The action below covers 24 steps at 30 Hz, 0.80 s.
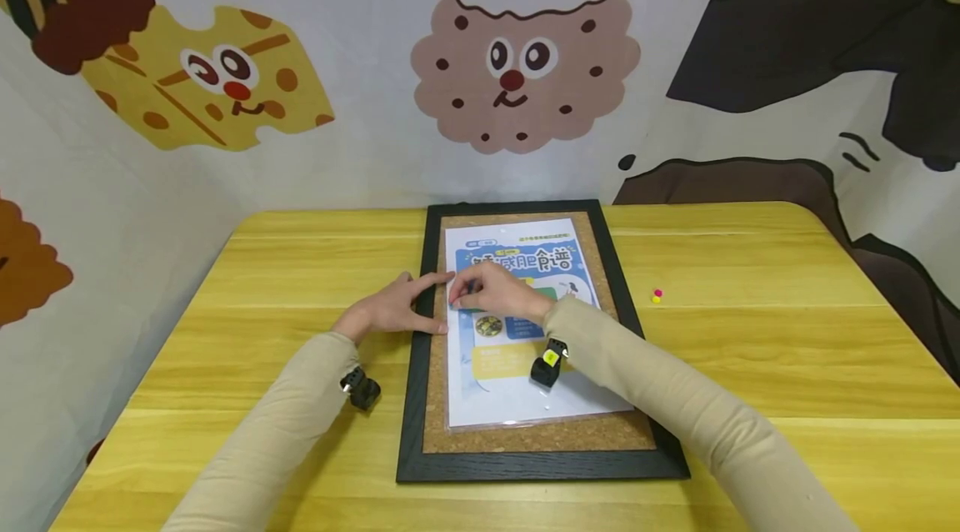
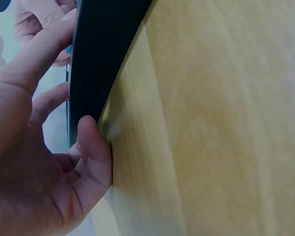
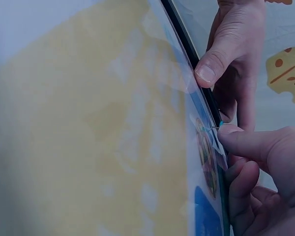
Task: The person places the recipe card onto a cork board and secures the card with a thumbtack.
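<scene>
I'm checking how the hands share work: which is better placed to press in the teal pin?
Probably the right hand: it pinches the teal pin at the left edge of the poster, while the left hand rests by that edge.

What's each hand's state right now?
Left hand: open, at the left edge of the glossy white printed sheet.
Right hand: closed, pinching a teal metal-tipped pushpin.

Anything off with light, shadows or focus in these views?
Head view: bright and mostly sharp, a soft shadow on the table beside the left sleeve; left wrist view: the table grain looks soft, with pale sheen towards the right edge; right wrist view: dim, the poster blurred up close.
</scene>
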### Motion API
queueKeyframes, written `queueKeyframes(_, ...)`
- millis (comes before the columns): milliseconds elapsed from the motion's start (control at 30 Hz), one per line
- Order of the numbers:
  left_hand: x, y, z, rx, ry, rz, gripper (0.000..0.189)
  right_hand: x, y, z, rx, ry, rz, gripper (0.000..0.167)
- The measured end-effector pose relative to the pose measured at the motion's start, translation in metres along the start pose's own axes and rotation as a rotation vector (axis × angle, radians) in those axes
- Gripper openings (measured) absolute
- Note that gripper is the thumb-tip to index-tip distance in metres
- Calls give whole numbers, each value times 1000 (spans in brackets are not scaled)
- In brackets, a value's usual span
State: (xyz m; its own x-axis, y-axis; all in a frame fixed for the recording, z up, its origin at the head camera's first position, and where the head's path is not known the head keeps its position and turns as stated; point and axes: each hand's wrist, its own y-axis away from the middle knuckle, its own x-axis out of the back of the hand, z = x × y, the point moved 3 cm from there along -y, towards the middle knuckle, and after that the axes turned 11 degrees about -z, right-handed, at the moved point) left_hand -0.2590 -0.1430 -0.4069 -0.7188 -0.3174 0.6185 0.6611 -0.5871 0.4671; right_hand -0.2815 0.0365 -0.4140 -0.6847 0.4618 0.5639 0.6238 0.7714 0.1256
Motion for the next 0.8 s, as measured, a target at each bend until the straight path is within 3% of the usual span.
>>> queueKeyframes(800,-1,0,1,13,-2,3,85,-2,-4,-1,2,24,3,4)
